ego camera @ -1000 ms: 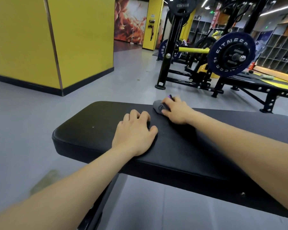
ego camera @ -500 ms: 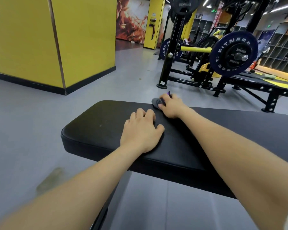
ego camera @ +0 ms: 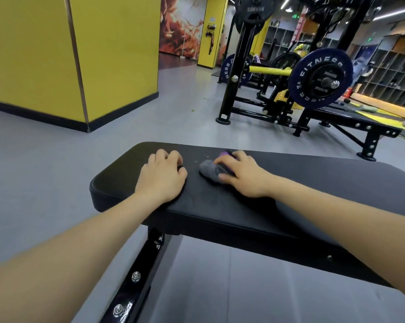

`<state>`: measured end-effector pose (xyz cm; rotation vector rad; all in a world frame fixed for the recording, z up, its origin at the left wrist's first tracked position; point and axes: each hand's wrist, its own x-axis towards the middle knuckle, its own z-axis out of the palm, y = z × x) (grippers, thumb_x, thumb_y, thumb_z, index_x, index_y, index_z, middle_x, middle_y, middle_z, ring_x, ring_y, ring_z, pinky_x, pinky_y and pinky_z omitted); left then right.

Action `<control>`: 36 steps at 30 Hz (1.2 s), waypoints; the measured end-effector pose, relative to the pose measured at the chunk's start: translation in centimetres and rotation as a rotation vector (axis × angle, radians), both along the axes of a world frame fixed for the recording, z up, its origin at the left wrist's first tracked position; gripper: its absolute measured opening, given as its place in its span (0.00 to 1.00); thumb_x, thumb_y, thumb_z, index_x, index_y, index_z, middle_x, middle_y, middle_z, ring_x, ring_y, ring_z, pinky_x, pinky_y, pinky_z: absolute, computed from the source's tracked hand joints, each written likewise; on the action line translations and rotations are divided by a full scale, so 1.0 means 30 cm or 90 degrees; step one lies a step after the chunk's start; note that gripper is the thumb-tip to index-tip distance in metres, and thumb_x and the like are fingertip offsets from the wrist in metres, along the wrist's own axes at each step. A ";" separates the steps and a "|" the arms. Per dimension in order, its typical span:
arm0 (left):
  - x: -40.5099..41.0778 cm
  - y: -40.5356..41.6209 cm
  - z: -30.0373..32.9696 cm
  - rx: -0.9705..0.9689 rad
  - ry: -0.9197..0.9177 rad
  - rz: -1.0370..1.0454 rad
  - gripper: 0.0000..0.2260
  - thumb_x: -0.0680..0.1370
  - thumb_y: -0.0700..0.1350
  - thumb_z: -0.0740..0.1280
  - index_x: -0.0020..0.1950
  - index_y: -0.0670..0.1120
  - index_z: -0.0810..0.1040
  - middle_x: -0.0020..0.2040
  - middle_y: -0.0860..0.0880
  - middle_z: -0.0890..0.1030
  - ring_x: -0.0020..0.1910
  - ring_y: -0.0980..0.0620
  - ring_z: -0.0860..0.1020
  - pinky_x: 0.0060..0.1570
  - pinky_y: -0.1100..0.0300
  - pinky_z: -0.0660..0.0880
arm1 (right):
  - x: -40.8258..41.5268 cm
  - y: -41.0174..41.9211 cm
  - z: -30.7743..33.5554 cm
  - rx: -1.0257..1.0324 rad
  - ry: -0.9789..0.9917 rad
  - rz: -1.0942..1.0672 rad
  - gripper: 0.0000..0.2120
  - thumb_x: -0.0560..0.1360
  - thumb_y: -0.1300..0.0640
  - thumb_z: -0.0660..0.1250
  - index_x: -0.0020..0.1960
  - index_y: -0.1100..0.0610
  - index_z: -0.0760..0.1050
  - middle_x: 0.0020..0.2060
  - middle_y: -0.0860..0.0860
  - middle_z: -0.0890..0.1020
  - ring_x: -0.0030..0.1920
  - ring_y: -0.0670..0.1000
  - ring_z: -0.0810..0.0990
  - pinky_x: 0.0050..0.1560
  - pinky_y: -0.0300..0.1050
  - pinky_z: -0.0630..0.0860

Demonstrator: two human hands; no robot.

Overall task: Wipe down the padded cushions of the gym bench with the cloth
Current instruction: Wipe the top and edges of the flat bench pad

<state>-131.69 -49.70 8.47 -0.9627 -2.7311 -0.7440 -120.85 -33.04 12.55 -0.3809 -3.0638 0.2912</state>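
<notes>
The black padded bench cushion (ego camera: 301, 197) runs across the middle of the view, its rounded end at the left. My right hand (ego camera: 243, 176) presses a bunched grey and purple cloth (ego camera: 209, 170) onto the cushion's top near the far edge. To the left of the cloth, my left hand (ego camera: 163, 178) lies palm down on the pad with fingers curled, holding nothing. A few small pale specks sit on the pad between the two hands. Part of the cloth is hidden under my right fingers.
The bench's black steel leg (ego camera: 136, 276) with bolts slants down below the pad. A black rack (ego camera: 241, 73) with a blue weight plate (ego camera: 320, 78) stands behind on the right. A yellow wall block (ego camera: 80, 54) stands at the left on grey floor.
My right hand has pulled the cloth back from the far edge and to the right, away from my left hand. The camera view has shifted, so the bench end now sits further right.
</notes>
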 end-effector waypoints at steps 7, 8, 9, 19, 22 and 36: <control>0.002 -0.005 -0.010 -0.004 -0.006 -0.006 0.12 0.79 0.51 0.54 0.59 0.50 0.68 0.60 0.47 0.69 0.59 0.46 0.67 0.53 0.54 0.64 | -0.171 0.048 -0.019 0.014 0.015 -0.118 0.19 0.80 0.49 0.56 0.70 0.50 0.62 0.67 0.57 0.61 0.68 0.61 0.59 0.69 0.53 0.58; 0.002 -0.004 -0.013 0.000 -0.005 -0.006 0.12 0.79 0.51 0.54 0.59 0.50 0.68 0.60 0.47 0.69 0.59 0.46 0.67 0.53 0.55 0.63 | -0.130 0.024 -0.013 0.017 0.001 -0.091 0.20 0.80 0.49 0.56 0.70 0.50 0.61 0.67 0.57 0.61 0.68 0.61 0.59 0.69 0.53 0.58; 0.002 -0.004 -0.015 0.005 -0.002 -0.004 0.11 0.79 0.51 0.54 0.59 0.50 0.68 0.60 0.47 0.69 0.58 0.46 0.67 0.52 0.55 0.63 | -0.076 -0.006 -0.007 0.028 -0.010 -0.049 0.20 0.80 0.49 0.57 0.70 0.49 0.60 0.67 0.56 0.61 0.68 0.60 0.60 0.69 0.53 0.59; -0.004 -0.001 -0.023 0.012 0.004 -0.001 0.12 0.79 0.52 0.54 0.60 0.50 0.68 0.59 0.48 0.68 0.58 0.47 0.66 0.53 0.55 0.63 | -0.172 0.033 -0.027 0.005 0.014 -0.023 0.18 0.79 0.48 0.57 0.69 0.49 0.62 0.66 0.57 0.62 0.68 0.61 0.61 0.70 0.54 0.59; -0.002 -0.003 -0.022 0.007 -0.008 -0.003 0.12 0.79 0.52 0.54 0.60 0.51 0.67 0.60 0.48 0.68 0.60 0.47 0.66 0.55 0.55 0.64 | -0.301 0.070 -0.043 0.003 0.032 -0.109 0.20 0.80 0.48 0.56 0.70 0.49 0.61 0.69 0.58 0.60 0.69 0.60 0.58 0.69 0.53 0.58; -0.009 0.004 -0.037 0.029 0.015 -0.006 0.11 0.79 0.52 0.54 0.59 0.50 0.68 0.57 0.48 0.67 0.57 0.47 0.67 0.52 0.56 0.63 | -0.226 -0.002 -0.034 0.058 0.012 0.028 0.17 0.79 0.49 0.58 0.66 0.53 0.64 0.65 0.58 0.65 0.65 0.61 0.63 0.67 0.51 0.60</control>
